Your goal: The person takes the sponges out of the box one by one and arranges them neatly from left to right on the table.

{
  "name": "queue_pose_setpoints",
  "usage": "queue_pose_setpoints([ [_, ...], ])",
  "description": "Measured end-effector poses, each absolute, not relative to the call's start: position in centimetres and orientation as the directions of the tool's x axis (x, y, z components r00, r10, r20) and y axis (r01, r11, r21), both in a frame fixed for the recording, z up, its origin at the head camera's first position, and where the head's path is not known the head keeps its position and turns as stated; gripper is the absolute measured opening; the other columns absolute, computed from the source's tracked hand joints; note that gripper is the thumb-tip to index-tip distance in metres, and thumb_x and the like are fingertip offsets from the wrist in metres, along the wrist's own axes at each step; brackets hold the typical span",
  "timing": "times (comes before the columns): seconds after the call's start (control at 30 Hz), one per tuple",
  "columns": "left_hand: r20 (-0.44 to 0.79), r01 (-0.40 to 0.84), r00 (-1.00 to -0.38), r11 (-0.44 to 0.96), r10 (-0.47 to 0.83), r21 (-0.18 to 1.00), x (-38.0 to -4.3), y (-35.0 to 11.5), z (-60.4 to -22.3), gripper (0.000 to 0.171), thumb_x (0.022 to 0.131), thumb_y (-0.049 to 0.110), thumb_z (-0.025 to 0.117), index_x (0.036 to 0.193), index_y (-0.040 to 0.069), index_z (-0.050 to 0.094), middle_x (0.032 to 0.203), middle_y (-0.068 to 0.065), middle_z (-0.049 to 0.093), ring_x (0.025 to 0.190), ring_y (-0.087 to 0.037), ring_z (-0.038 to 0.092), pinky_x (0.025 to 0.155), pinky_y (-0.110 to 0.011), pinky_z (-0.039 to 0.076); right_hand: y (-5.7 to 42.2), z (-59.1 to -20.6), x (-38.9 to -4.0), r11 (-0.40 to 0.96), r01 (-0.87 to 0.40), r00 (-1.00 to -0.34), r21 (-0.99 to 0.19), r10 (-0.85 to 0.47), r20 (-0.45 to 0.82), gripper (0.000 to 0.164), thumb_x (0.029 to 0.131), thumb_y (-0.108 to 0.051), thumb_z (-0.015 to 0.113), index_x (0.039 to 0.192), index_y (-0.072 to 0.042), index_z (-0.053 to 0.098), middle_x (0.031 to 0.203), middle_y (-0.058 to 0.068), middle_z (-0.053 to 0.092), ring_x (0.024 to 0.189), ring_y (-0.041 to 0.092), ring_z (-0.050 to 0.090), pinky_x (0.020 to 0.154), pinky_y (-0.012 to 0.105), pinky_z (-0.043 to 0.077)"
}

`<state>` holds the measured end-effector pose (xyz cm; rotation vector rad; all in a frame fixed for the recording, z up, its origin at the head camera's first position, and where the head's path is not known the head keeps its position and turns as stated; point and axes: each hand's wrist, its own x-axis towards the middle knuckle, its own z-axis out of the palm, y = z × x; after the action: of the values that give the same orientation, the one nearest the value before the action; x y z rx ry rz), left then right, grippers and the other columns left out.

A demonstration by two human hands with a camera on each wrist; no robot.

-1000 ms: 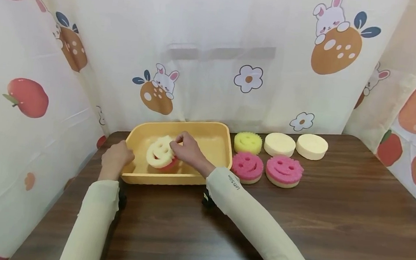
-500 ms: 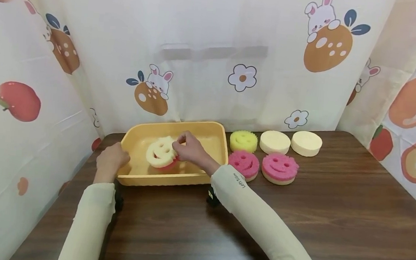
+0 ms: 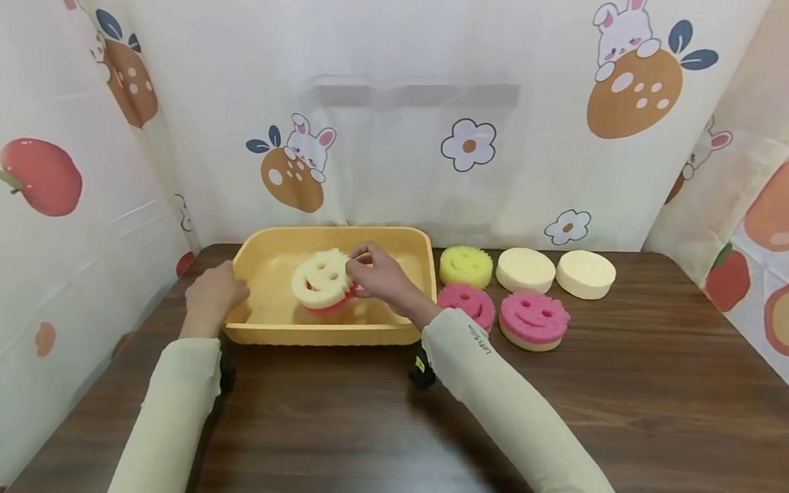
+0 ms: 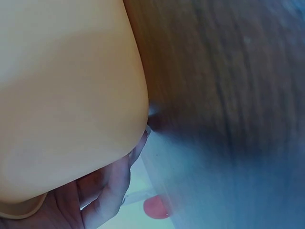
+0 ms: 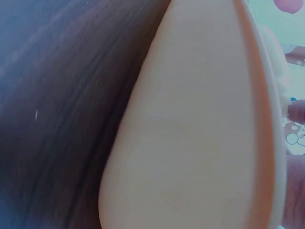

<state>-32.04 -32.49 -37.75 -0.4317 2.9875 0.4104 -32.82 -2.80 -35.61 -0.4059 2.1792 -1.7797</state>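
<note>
In the head view, my left hand (image 3: 212, 295) grips the left end of a yellow plastic tray (image 3: 330, 340). Its fingers (image 4: 116, 183) lie against the outer wall in the left wrist view. My right hand (image 3: 386, 279) is over the tray and pinches the right edge of a round smiley-face sponge (image 3: 318, 285). That sponge has a cream face on top and a pink layer beneath, and leans slightly toward me. The right wrist view is mostly the tray's outer wall (image 5: 190, 119), with the sponge's edge (image 5: 275, 62) showing beyond the rim.
Right of the tray stand a yellow smiley sponge (image 3: 465, 267), two plain cream round sponges (image 3: 525, 270) and two pink smiley sponges (image 3: 534, 319). My right forearm crosses in front of the left pink one. A printed curtain (image 3: 402, 161) hangs behind the brown wooden table (image 3: 321, 444).
My right hand has shifted a little to the right within the tray, bringing the cream-and-pink sponge along. My left hand keeps its hold on the tray's end. The head view has swayed slightly.
</note>
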Motion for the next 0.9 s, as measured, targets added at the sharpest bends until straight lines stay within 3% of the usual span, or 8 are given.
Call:
queue_pose_setpoints([
  [0.17,-0.135,-0.288,-0.956,0.926,-0.262,0.243,-32.0,-32.3,-37.8,0.048,0.097,0.026,0.041,0.131,-0.007,0.045,0.107,-0.027,0.06,0.085,-0.036,0.057,0.07,-0.05,0.047,-1.5,-35.0,-32.9,0.167,0.0,-0.913,-0.986,-0.402,-0.069,0.026,0.099,-0.021,0.049,0.12,-0.007,0.046,0.132,0.014,0.05,0.102,0.019,0.058,0.089,0.038,0.057],
  [0.37,-0.132,-0.285,-0.957,0.928,-0.26,0.238,-32.0,-32.6,-37.7,0.048,0.098,0.028,0.041,0.133,-0.007,0.045,0.112,-0.03,0.06,0.09,-0.039,0.059,0.074,-0.054,0.048,-0.4,-34.6,-33.1,0.123,0.04,-0.913,-0.992,-0.4,-0.086,0.027,0.098,-0.018,0.049,0.122,-0.007,0.043,0.121,0.012,0.049,0.095,0.018,0.054,0.086,0.037,0.058],
  [0.6,-0.138,-0.279,-0.958,0.929,-0.251,0.245,-32.0,-32.4,-37.6,0.048,0.097,0.026,0.041,0.131,-0.008,0.044,0.111,-0.03,0.059,0.087,-0.037,0.058,0.074,-0.053,0.047,1.2,-34.9,-33.2,0.094,0.064,-0.922,-0.994,-0.375,-0.095,0.029,0.101,-0.019,0.046,0.126,-0.007,0.044,0.12,0.011,0.046,0.098,0.02,0.053,0.088,0.035,0.055],
  [0.9,-0.133,-0.277,-0.959,0.929,-0.251,0.246,-31.9,-32.4,-37.2,0.049,0.098,0.026,0.04,0.133,-0.008,0.043,0.113,-0.032,0.059,0.089,-0.039,0.059,0.072,-0.053,0.048,3.5,-34.2,-33.9,0.104,0.053,-0.936,-0.993,-0.341,-0.085,0.033,0.102,-0.021,0.04,0.131,-0.006,0.045,0.138,0.012,0.041,0.103,0.025,0.055,0.091,0.037,0.05],
])
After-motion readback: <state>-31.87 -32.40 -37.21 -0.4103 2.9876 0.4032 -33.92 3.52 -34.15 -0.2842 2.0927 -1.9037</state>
